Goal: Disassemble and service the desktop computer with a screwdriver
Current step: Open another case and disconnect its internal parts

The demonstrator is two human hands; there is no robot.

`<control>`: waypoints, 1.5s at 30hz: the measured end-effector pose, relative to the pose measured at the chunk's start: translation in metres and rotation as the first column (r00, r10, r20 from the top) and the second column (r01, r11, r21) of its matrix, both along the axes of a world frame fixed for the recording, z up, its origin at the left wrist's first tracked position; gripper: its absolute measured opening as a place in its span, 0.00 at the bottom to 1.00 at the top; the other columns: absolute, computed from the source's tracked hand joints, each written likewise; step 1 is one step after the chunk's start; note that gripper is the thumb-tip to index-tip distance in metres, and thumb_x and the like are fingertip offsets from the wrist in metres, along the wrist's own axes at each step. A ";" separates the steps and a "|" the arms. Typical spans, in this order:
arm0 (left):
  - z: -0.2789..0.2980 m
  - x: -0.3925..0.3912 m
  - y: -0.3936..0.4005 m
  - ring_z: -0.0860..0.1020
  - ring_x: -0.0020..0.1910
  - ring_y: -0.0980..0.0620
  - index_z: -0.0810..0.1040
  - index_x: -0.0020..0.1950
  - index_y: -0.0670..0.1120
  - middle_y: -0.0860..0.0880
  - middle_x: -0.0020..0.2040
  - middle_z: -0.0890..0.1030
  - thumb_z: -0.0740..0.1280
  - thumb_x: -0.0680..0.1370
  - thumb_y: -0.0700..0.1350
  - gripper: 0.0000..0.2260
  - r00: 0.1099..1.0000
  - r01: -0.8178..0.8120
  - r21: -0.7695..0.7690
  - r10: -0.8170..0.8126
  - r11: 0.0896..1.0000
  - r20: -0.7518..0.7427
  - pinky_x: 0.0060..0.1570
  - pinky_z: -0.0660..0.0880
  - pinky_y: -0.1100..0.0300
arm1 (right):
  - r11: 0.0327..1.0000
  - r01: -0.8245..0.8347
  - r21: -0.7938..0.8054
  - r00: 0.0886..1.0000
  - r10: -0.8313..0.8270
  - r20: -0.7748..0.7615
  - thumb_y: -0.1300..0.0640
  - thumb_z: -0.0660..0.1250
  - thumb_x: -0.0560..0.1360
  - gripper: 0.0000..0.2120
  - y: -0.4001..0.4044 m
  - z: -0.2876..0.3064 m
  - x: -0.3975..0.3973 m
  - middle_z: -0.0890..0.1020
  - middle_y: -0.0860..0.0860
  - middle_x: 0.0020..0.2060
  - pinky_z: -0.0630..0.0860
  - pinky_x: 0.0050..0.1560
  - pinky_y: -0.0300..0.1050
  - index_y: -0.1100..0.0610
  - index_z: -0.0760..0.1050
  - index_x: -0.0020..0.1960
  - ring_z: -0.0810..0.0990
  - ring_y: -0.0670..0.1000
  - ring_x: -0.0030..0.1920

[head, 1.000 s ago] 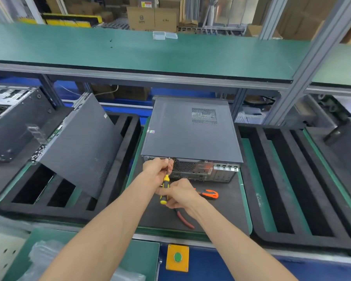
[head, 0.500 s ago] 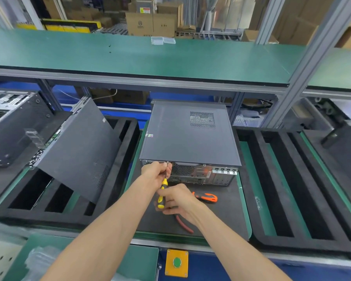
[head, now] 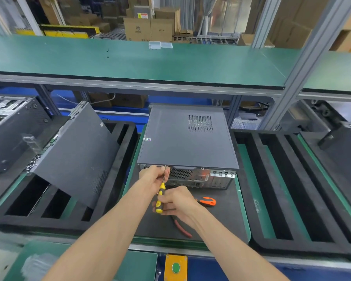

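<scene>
Little changed from half a second ago: both hands hold the same pose, the view only shifted slightly. Left hand pinches the thin metal shaft of the screwdriver up by the tip, at the top left edge of the rear panel. Right hand grips its yellow-and-black handle. Desktop computer lies flat on a black foam mat, matte dark grey sheet-metal lid with a perforated square vent. Orange-handled pliers and red-handled cutters lie on the mat by the right hand. A removed flat side panel leans tilted at left.
</scene>
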State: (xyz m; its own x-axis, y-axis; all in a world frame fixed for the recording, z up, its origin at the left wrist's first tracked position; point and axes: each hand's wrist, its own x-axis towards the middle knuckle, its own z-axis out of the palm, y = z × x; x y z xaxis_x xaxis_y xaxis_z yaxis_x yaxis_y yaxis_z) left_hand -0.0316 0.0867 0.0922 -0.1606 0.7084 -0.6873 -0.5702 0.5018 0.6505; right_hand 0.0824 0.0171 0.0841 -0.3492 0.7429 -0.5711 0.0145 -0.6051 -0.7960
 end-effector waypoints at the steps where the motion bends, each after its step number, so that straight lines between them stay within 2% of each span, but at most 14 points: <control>1: 0.000 0.000 0.000 0.77 0.25 0.50 0.76 0.48 0.31 0.36 0.38 0.79 0.61 0.78 0.25 0.05 1.000 -0.002 0.004 0.002 1.000 0.004 0.23 0.74 0.64 | 1.000 -0.003 0.028 0.999 0.001 0.051 0.61 0.73 0.75 0.05 0.000 0.001 -0.001 0.86 0.55 0.37 0.81 0.42 0.46 0.63 0.79 0.47 0.85 0.54 0.37; 3: 0.001 0.000 -0.001 0.77 0.28 0.49 0.76 0.48 0.31 0.36 0.37 0.79 0.61 0.78 0.25 0.05 1.000 0.001 0.004 -0.001 1.000 0.012 0.24 0.75 0.64 | 0.997 -0.014 0.070 0.987 0.002 0.160 0.54 0.78 0.70 0.11 0.000 0.002 -0.002 0.83 0.52 0.32 0.76 0.38 0.43 0.59 0.80 0.43 0.82 0.50 0.32; 5: 0.001 0.000 -0.001 0.77 0.31 0.48 0.76 0.49 0.31 0.36 0.38 0.79 0.61 0.78 0.26 0.05 1.000 0.005 -0.002 -0.004 1.000 0.019 0.24 0.75 0.64 | 0.997 -0.035 0.069 0.983 0.022 0.182 0.50 0.79 0.69 0.14 -0.001 0.000 -0.001 0.84 0.52 0.34 0.77 0.41 0.46 0.58 0.80 0.46 0.83 0.50 0.35; 9: 0.001 -0.001 -0.001 0.77 0.32 0.48 0.76 0.54 0.30 0.35 0.40 0.79 0.61 0.79 0.26 0.07 1.000 0.011 0.002 -0.011 1.000 0.020 0.25 0.75 0.64 | 0.997 -0.009 -0.071 0.998 0.005 -0.057 0.61 0.67 0.78 0.10 -0.001 -0.004 0.001 0.87 0.58 0.46 0.82 0.51 0.52 0.64 0.78 0.57 0.87 0.59 0.48; 15: 0.001 -0.001 -0.002 0.78 0.34 0.47 0.75 0.56 0.29 0.35 0.41 0.79 0.61 0.79 0.26 0.08 0.999 -0.007 0.004 0.006 1.000 0.032 0.25 0.76 0.63 | 0.998 -0.025 0.062 0.986 0.014 0.164 0.51 0.78 0.70 0.13 -0.003 0.000 -0.003 0.84 0.54 0.34 0.75 0.39 0.45 0.58 0.79 0.45 0.83 0.51 0.33; 20: 0.001 0.000 -0.002 0.79 0.29 0.49 0.76 0.56 0.30 0.35 0.41 0.79 0.61 0.79 0.25 0.08 1.000 -0.014 0.009 0.014 1.000 0.028 0.26 0.77 0.63 | 0.996 0.033 -0.081 0.996 -0.039 -0.075 0.63 0.64 0.79 0.12 -0.002 -0.003 -0.002 0.86 0.60 0.47 0.82 0.52 0.54 0.66 0.77 0.60 0.86 0.60 0.49; 22: 0.000 -0.001 -0.002 0.79 0.33 0.48 0.76 0.56 0.30 0.35 0.42 0.80 0.61 0.78 0.25 0.09 0.999 -0.022 0.009 0.022 1.000 0.028 0.26 0.77 0.62 | 0.999 0.046 -0.024 0.999 -0.046 -0.008 0.64 0.69 0.77 0.10 -0.002 -0.001 -0.003 0.86 0.60 0.43 0.83 0.46 0.51 0.68 0.79 0.56 0.87 0.59 0.43; 24: 0.001 -0.001 -0.002 0.80 0.33 0.47 0.76 0.56 0.31 0.35 0.42 0.80 0.61 0.78 0.25 0.08 0.999 -0.028 0.008 0.028 1.000 0.029 0.26 0.78 0.61 | 0.998 0.036 0.044 0.994 -0.041 0.098 0.58 0.76 0.72 0.10 -0.003 0.001 -0.004 0.85 0.56 0.37 0.76 0.36 0.44 0.63 0.80 0.47 0.84 0.53 0.35; 26: 0.000 -0.002 -0.001 0.80 0.33 0.46 0.76 0.55 0.31 0.34 0.42 0.80 0.61 0.78 0.25 0.08 0.999 -0.039 0.012 0.039 0.999 0.034 0.26 0.78 0.61 | 0.997 0.031 0.065 0.987 -0.041 0.153 0.54 0.79 0.70 0.12 -0.005 0.002 -0.003 0.84 0.54 0.34 0.71 0.36 0.43 0.59 0.79 0.45 0.81 0.50 0.32; 31: -0.003 -0.001 -0.001 0.81 0.27 0.48 0.76 0.52 0.31 0.35 0.40 0.80 0.61 0.78 0.25 0.07 0.999 -0.043 0.023 0.043 0.999 0.023 0.27 0.78 0.61 | 0.996 0.015 -0.083 0.993 -0.025 -0.118 0.61 0.65 0.79 0.12 -0.007 0.001 0.000 0.86 0.60 0.47 0.82 0.52 0.55 0.65 0.78 0.60 0.86 0.60 0.49; 34: -0.005 -0.003 0.000 0.81 0.29 0.47 0.76 0.53 0.31 0.36 0.38 0.82 0.63 0.77 0.26 0.07 0.999 -0.043 0.032 0.043 0.999 0.023 0.29 0.79 0.61 | 0.998 0.056 -0.013 0.997 -0.056 -0.050 0.64 0.70 0.76 0.08 -0.006 0.003 -0.002 0.86 0.62 0.42 0.83 0.44 0.51 0.68 0.80 0.52 0.86 0.60 0.43; 38: -0.005 -0.005 -0.001 0.84 0.35 0.46 0.77 0.53 0.32 0.38 0.37 0.84 0.71 0.75 0.30 0.08 0.999 -0.026 0.043 0.025 0.999 0.044 0.33 0.81 0.60 | 0.993 0.107 0.055 0.981 -0.114 0.156 0.54 0.81 0.67 0.16 -0.007 0.001 -0.002 0.84 0.55 0.33 0.72 0.29 0.41 0.63 0.81 0.47 0.81 0.51 0.31; 41: -0.007 -0.005 0.000 0.85 0.36 0.46 0.78 0.51 0.32 0.39 0.34 0.84 0.71 0.74 0.29 0.07 0.998 -0.037 0.031 0.036 0.999 0.047 0.35 0.82 0.60 | 0.992 0.108 0.066 0.976 -0.118 0.182 0.50 0.82 0.66 0.20 -0.008 -0.001 0.001 0.80 0.54 0.31 0.67 0.27 0.39 0.64 0.82 0.48 0.75 0.48 0.29; 45: -0.010 -0.003 -0.001 0.84 0.36 0.46 0.78 0.48 0.32 0.38 0.34 0.84 0.71 0.75 0.30 0.05 0.998 -0.036 0.040 0.034 0.999 0.044 0.37 0.81 0.58 | 0.995 0.052 0.084 0.972 -0.070 0.224 0.52 0.81 0.67 0.16 -0.003 0.005 0.004 0.81 0.53 0.30 0.70 0.28 0.40 0.62 0.83 0.45 0.75 0.47 0.28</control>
